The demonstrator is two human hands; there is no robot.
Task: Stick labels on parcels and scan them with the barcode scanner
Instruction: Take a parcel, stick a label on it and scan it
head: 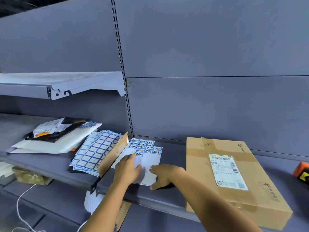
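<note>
**Both hands on the label sheet, parcel waiting to the right**

Both my forearms are reaching in from the near edge. My left hand [128, 166] and right hand [164, 174] are meeting over the label sheet [148, 154], which is lying flat on the shelf [173, 156]. My right fingers are spreading out straight and resting on the sheet's near right corner, pinning it and gripping nothing. My left fingers are lying across the bare near part of the sheet. Blur is hiding their tips, so I cannot tell whether they are pinching a label or only pressing. Written labels are filling only the far rows.

The parcel [234, 195], a flat cardboard box, is sitting just right of my right hand, with its printed shipping label [227, 171] facing up. The orange barcode scanner [301, 171] is lying at the right edge, well apart from both hands. Blank label sheets [98, 151] are fanning out left of the sheet, beside a pile of mailers [55, 139].

I am judging this to be the label-picking step, since no blue-edged label is showing on the box yet. The next move is calling for lifting one label's corner cleanly while the sheet is being held down. Then I should be carrying it right to bare cardboard, clear of the barcode.
</note>
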